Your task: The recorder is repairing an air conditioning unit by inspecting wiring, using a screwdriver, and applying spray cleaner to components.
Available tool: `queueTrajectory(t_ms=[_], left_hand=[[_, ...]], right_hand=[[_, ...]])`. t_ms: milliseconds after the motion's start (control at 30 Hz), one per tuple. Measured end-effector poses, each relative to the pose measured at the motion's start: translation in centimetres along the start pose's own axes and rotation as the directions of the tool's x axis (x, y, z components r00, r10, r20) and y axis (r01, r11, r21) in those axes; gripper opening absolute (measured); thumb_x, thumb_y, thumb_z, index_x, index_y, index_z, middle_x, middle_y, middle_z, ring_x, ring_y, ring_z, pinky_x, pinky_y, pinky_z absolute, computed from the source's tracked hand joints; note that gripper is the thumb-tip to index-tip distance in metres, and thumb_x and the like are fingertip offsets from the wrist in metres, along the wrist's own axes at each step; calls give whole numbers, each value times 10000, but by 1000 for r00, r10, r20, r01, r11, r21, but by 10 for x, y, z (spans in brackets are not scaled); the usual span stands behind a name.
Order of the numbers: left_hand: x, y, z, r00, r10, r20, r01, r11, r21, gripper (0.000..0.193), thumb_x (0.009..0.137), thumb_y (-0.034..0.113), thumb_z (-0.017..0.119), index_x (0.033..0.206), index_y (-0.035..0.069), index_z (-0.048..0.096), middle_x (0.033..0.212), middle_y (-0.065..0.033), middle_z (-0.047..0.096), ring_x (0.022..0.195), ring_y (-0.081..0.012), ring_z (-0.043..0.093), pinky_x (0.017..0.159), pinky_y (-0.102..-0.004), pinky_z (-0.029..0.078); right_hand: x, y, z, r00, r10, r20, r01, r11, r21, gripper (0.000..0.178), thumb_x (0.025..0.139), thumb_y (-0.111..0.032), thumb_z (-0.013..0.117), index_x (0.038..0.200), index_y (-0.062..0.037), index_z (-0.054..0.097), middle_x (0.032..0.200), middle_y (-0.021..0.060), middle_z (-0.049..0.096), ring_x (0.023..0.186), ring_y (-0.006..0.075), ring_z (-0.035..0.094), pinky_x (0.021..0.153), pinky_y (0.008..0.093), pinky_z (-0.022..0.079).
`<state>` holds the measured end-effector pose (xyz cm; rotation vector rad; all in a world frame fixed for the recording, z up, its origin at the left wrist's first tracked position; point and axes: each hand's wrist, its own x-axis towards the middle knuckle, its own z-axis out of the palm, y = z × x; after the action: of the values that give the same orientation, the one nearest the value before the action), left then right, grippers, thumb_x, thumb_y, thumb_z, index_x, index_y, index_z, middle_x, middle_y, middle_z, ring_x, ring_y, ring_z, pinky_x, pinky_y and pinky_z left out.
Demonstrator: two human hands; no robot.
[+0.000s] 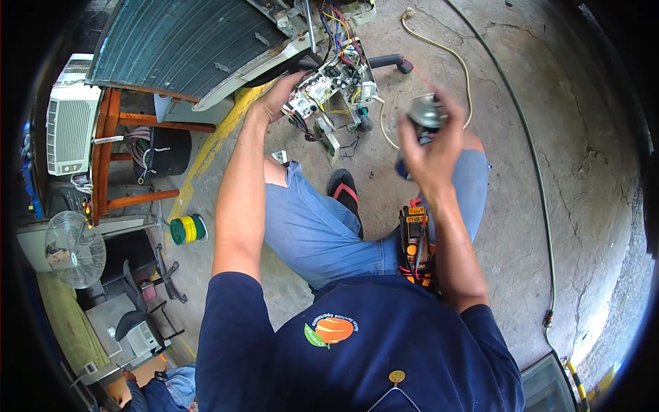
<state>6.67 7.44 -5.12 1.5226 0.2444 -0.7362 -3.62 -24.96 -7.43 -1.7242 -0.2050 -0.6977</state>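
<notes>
My left hand (pixel 276 98) grips the left edge of a circuit board (pixel 310 96) crowded with components and coloured wires. The board is tilted, and its wires run up to an opened metal unit (pixel 288 58) with dark fins. To the right, my right hand (pixel 443 141) is closed around a can (pixel 427 112) with a rounded greyish top, blurred by motion. The can is held apart from the board, above my knee. An orange and black clamp meter (pixel 414 240) with red and black leads rests on my lap.
A pale cord (pixel 449 51) and a long dark hose (pixel 525 127) lie on the concrete floor to the right. At left stand a wooden stand (pixel 110 147), a white air conditioner (pixel 71 129), a fan (pixel 75 250) and a green-yellow wire spool (pixel 188 229). Another person (pixel 161 391) is at lower left.
</notes>
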Motion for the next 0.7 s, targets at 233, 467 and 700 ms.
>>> queueTrajectory(t_ms=[233, 467, 700], left_hand=[[-6, -4, -2, 998, -23, -51, 21, 999, -30, 433, 1087, 396, 433, 1183, 47, 670, 923, -93, 735, 673, -191, 696, 499, -330, 545], [27, -23, -12, 999, -37, 12, 38, 997, -67, 484, 1088, 472, 444, 1279, 72, 640, 1012, -126, 744, 681, -211, 690, 495, -354, 545], [20, -36, -12, 943, -52, 330, 118, 976, -183, 479, 1079, 449, 444, 1391, 124, 607, 1117, -179, 750, 720, -248, 701, 458, -371, 523]], right_hand=[[83, 81, -61, 958, 75, -277, -141, 963, -230, 800, 831, -230, 811, 1492, -19, 414, 1322, 229, 570, 1132, 368, 621, 980, 434, 506], [37, 238, -122, 939, 206, -276, -340, 685, -644, 707, 776, -258, 838, 1361, 4, 540, 1168, 224, 622, 1066, 386, 620, 942, 446, 512], [-60, 258, -173, 823, 399, -404, -568, 596, -568, 749, 767, -238, 888, 1376, 0, 524, 1227, 205, 521, 1096, 387, 594, 958, 457, 502]])
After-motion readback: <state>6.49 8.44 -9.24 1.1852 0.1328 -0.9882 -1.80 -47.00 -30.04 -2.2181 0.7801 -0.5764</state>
